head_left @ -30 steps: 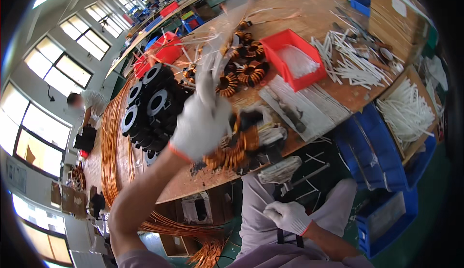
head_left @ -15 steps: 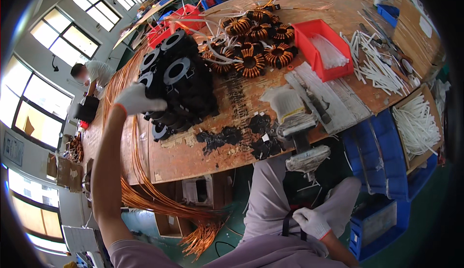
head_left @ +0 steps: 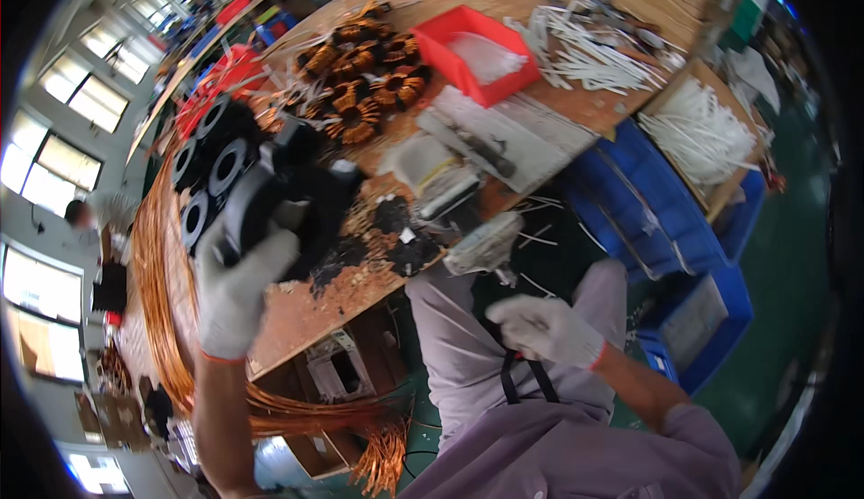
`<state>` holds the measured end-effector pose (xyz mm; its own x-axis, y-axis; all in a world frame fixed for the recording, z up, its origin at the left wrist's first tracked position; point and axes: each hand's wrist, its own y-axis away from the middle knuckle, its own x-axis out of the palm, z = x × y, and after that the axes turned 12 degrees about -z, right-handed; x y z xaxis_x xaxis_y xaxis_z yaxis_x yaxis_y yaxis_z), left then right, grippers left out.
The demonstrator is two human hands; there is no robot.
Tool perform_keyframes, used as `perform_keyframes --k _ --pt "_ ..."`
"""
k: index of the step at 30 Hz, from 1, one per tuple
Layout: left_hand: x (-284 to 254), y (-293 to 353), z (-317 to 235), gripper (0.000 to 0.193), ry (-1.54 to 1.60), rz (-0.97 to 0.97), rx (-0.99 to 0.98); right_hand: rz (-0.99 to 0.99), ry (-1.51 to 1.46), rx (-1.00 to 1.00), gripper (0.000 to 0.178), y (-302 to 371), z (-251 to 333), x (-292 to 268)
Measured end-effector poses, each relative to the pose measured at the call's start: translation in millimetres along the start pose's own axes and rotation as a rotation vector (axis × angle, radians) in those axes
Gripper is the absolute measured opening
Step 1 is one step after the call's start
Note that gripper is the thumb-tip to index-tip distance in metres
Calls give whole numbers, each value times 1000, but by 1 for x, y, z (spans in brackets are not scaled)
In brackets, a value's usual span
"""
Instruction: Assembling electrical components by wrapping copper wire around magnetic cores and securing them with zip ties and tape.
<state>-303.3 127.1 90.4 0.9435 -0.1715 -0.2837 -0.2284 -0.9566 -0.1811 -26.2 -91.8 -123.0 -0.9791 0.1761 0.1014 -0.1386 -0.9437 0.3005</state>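
While gripping black ring-shaped part (head_left: pixel 249 204) in left hand (head_left: pixel 236 294), with stacked black rings (head_left: pixel 205 175) just beyond, treat as probably stiff and hefty, best taken by rim, with right hand (head_left: pixel 551 330) half-curled, perhaps empty.

1. We're on the left fisheye of the head-worn pair, looking down and forward.
2. Close below us: left gloved hand (head_left: pixel 236 294), right gloved hand (head_left: pixel 547 330), grey work trousers (head_left: pixel 461 341) at lower middle.
3. We get the wooden workbench (head_left: pixel 301 321) aslant; windows (head_left: pixel 40 283) curve along the left rim, farther off.
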Motion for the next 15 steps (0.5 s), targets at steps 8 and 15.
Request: perform_keyframes --k 8,15 --pt "109 7 -1 38 -73 517 -78 -695 403 -587 39 -62 123 15" --pt "149 -5 59 30 111 312 59 -673 619 -1054 37 -72 95 -32"
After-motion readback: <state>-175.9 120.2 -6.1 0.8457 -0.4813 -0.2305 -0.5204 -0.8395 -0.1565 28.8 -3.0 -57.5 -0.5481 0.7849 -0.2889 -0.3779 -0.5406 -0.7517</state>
